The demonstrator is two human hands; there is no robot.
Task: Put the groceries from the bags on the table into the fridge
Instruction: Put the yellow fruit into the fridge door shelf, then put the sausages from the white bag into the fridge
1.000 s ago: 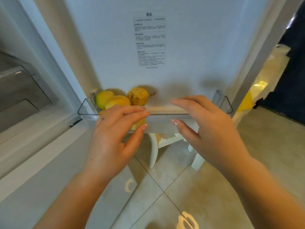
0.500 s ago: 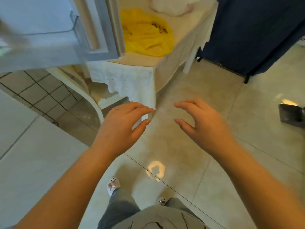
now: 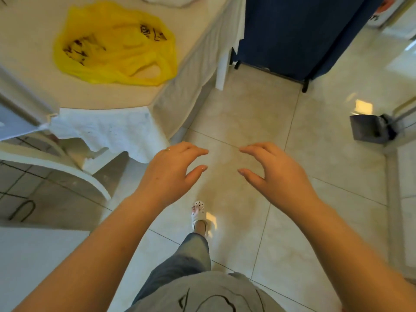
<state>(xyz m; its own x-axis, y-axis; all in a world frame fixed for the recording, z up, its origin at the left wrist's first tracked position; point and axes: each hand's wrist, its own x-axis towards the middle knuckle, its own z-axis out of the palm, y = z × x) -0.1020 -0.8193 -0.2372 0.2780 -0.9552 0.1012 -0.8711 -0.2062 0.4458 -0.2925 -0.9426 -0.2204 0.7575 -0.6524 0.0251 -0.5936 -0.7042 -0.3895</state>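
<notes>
Left hand [image 3: 167, 174] and right hand [image 3: 278, 173] hover palms-down over the floor [image 3: 247, 118], fingers loosely spread, holding nothing. Yellow bag [image 3: 114, 45] lies flat on the counter [image 3: 33, 70] (contents unclear). Second bag [image 3: 166, 0] cut off at top.

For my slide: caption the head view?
Both hands empty above floor, yellow bag flat on table.
</notes>
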